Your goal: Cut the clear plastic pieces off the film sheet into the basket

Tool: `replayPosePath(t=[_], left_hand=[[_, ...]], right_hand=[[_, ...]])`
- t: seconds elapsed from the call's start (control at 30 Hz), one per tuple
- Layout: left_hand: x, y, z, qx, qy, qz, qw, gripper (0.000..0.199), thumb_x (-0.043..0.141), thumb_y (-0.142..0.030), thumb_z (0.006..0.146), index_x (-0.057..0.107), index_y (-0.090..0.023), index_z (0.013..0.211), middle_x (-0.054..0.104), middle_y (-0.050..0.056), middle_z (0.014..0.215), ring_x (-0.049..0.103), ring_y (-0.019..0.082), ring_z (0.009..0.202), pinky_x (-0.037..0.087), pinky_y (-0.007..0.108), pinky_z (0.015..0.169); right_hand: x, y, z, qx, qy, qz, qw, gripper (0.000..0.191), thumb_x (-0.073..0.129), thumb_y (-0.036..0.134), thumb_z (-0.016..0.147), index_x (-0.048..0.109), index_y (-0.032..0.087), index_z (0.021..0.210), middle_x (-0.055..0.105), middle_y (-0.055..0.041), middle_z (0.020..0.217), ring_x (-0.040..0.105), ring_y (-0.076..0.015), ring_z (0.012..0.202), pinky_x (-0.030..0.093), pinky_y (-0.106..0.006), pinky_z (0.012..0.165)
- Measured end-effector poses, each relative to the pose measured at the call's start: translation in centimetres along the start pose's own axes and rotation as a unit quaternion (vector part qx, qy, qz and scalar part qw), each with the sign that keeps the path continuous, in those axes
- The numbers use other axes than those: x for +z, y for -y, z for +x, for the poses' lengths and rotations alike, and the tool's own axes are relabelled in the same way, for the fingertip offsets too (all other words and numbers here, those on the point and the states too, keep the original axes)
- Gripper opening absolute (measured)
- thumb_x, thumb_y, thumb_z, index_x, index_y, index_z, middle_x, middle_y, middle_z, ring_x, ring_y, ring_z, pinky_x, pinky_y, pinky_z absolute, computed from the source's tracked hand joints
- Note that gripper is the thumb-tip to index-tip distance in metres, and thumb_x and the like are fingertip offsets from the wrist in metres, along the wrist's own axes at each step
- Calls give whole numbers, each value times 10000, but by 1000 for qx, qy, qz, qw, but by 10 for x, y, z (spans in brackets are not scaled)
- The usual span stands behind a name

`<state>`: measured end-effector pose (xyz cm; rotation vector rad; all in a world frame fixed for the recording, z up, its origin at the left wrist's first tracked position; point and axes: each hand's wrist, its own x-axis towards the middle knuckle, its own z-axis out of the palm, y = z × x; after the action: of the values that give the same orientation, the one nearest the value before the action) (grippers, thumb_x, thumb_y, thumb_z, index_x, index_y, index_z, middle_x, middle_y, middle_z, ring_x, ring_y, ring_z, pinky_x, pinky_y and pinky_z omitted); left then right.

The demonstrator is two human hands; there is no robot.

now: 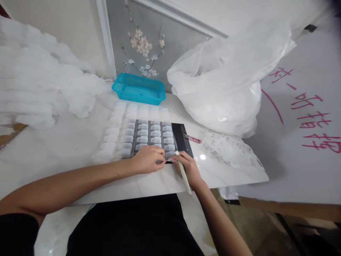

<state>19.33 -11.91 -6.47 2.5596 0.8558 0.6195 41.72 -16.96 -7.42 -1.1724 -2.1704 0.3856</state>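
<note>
My left hand (148, 159) rests at the near edge of a sheet of small white translucent pieces (142, 133) set in rows. Its fingers are curled together by the front row, and what they pinch, if anything, is hidden. My right hand (189, 168) is closed around a slim white stick-like tool (183, 173), whose lower end points toward me. The right fingertips meet the near right corner of the sheet, close to the left fingers. Part of a black board (182, 137) shows under the sheet's right side.
Pink-handled tweezers (195, 139) lie right of the board, beside a perforated translucent sheet (230, 149). A blue basket (140, 89) stands behind the rows. White sheets are piled at left (39, 78). A large plastic bag (218, 85) bulges at the back right of the white table (128, 186).
</note>
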Motion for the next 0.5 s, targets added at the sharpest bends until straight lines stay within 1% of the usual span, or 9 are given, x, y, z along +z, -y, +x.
replayPosePath(t=[0.17,0.23,0.3,0.37,0.43,0.5], left_hand=[[-4,-2,0,0,-1,12,1000,196,553,-225,860,715,-227,749,710,-33,905,637,121,766,404,252,641],[-3,-3,-1,7,-11,30,999,176,554,-269,878,713,-224,818,710,-19,925,639,135,780,413,263,661],[0,-4,-1,23,-19,68,997,201,536,-329,912,706,-221,916,702,2,938,639,157,797,418,287,689],[2,-3,-1,40,-20,105,993,241,481,-327,951,697,-221,955,689,12,937,636,167,804,417,310,710],[4,-3,-1,45,-8,122,991,262,445,-265,956,696,-220,898,674,5,899,628,162,782,411,320,704],[3,-3,1,35,13,120,992,248,465,-226,922,687,-209,813,658,-1,846,619,159,754,406,323,683]], right_hand=[[1,-2,0,21,-16,17,1000,157,537,193,961,672,226,1035,620,-55,940,618,-184,877,510,-312,793],[2,-3,1,21,-23,22,999,154,542,197,958,668,232,1038,623,-53,950,619,-184,881,508,-310,795],[3,-5,1,23,-32,25,999,154,544,195,954,664,235,1042,622,-53,956,619,-183,883,508,-307,800],[4,-7,1,27,-37,26,999,154,542,191,953,662,235,1040,620,-51,956,619,-179,882,507,-303,808],[3,-8,1,32,-39,25,998,156,532,192,955,661,232,1033,618,-53,956,620,-178,882,505,-299,812],[3,-9,2,39,-45,28,998,162,515,199,960,664,228,1020,616,-56,953,623,-177,877,504,-297,806]])
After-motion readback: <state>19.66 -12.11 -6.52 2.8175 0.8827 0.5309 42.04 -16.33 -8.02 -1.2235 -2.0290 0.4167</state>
